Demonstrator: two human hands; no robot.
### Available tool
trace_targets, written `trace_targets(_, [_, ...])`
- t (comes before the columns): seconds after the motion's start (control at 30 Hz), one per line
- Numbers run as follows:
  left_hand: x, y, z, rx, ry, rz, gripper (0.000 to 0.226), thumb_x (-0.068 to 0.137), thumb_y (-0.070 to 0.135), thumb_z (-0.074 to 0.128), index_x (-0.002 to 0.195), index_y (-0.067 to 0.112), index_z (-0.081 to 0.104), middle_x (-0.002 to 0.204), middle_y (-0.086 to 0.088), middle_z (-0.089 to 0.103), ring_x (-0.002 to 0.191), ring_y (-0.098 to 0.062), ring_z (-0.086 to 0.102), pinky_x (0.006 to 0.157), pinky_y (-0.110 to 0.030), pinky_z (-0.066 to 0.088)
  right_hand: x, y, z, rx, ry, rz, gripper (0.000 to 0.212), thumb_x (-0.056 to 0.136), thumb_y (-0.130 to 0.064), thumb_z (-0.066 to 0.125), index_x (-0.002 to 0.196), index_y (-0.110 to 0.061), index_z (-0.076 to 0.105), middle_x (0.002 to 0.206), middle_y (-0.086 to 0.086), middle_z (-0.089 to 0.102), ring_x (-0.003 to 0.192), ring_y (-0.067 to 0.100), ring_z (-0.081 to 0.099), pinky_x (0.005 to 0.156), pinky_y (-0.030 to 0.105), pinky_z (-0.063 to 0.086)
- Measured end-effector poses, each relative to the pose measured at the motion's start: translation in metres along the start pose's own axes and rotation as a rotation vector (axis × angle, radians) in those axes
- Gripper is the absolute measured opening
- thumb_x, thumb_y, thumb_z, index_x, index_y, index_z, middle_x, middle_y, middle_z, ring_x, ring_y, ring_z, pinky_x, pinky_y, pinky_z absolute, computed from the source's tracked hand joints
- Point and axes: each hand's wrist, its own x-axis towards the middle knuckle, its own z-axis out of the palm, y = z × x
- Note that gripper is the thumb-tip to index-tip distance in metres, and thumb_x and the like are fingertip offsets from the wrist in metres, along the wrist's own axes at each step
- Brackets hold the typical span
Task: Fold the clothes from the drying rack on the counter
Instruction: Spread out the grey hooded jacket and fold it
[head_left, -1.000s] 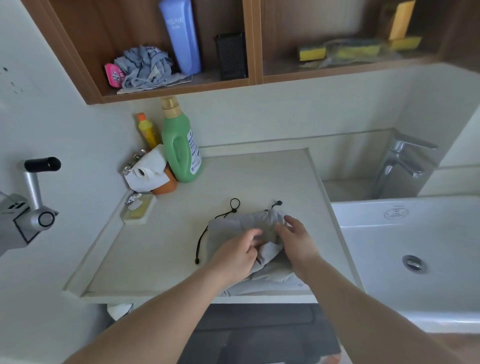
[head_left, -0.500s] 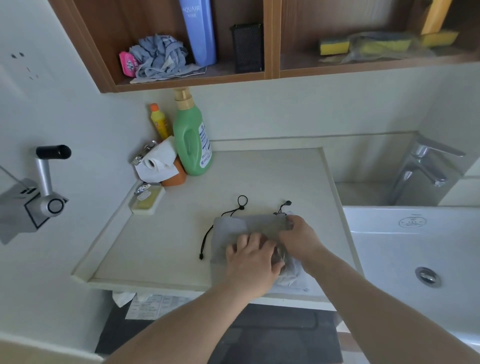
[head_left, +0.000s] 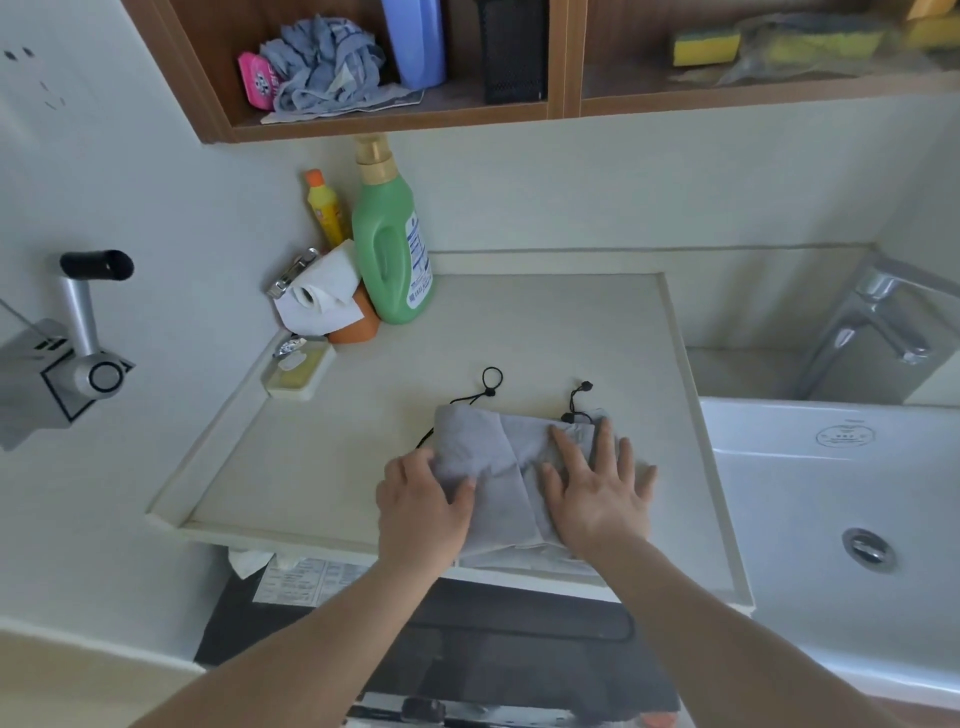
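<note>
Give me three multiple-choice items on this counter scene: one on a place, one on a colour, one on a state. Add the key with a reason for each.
1. Where does the grey garment lie?
A. In the sink
B. On the counter, at its near edge
C. On the upper shelf

2. What colour is the large detergent bottle by the wall?
A. Green
B. Red
C. Black

3. How is the right hand placed?
A. Curled round the faucet
B. Hanging in the air, off the cloth
C. Flat on the garment, fingers spread

Key: 1 B, the cloth rests on the counter left of the sink. 2 A, its body is green with a tan cap. 3 C, the straight fingers press the cloth, while the left hand grips its left edge.
</note>
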Motion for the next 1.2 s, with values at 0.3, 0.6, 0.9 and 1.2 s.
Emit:
trace_targets(0.3, [-0.004, 0.007, 0.002, 0.013, -0.396, -0.199, 0.118, 0.055, 0.080, 0.072, 0.142, 0.013, 0.029, 0.124, -0.004, 0.054, 0.106, -0.025, 0.062, 0.083, -0.035, 0.054, -0.002, -0.007, -0.006, -0.095, -0.012, 0.029, 0.063, 0.095, -0.072, 0.012, 0.155, -0.054, 0.003, 0.169, 0.006, -0.010, 0.153, 0.033, 0.008, 0.120, 0.057, 0.012])
trace_targets(0.6, [-0.009, 0.008, -0.012, 0.026, -0.375, 0.019, 0.125, 0.065, 0.060, 0.080, 0.156, 0.013, 0.008, 0.128, -0.007, 0.042, 0.095, -0.019, 0.058, 0.058, -0.017, 0.046, -0.014, -0.011, -0.059, 0.705, -0.032, 0.342, 0.098, 0.085, -0.043, 0.075, 0.158, -0.044, 0.010, 0.154, 0.012, 0.030, 0.106, 0.031, 0.056, 0.085, 0.038, 0.052])
trace_targets(0.9, [-0.006, 0.051, -0.050, 0.149, -0.289, 0.429, 0.122, 0.072, 0.069, 0.074, 0.157, 0.029, -0.003, 0.128, -0.005, 0.038, 0.107, -0.029, 0.060, 0.081, -0.037, 0.052, -0.075, 0.004, -0.109, 1.454, 0.098, 0.559, 0.026, 0.085, -0.008, 0.079, 0.108, 0.000, 0.070, 0.092, 0.018, 0.078, 0.092, 0.037, 0.074, 0.089, 0.051, 0.059])
trace_targets(1.2, [-0.077, 0.112, -0.020, 0.310, -0.332, 0.789, 0.101, 0.085, 0.061, 0.063, 0.156, 0.048, -0.008, 0.123, -0.009, 0.030, 0.093, -0.031, 0.059, 0.081, -0.042, 0.054, -0.152, 0.065, -0.128, 1.484, 0.332, 0.555, 0.027, 0.085, -0.005, 0.078, 0.110, 0.001, 0.070, 0.096, 0.020, 0.077, 0.091, 0.038, 0.075, 0.089, 0.053, 0.059])
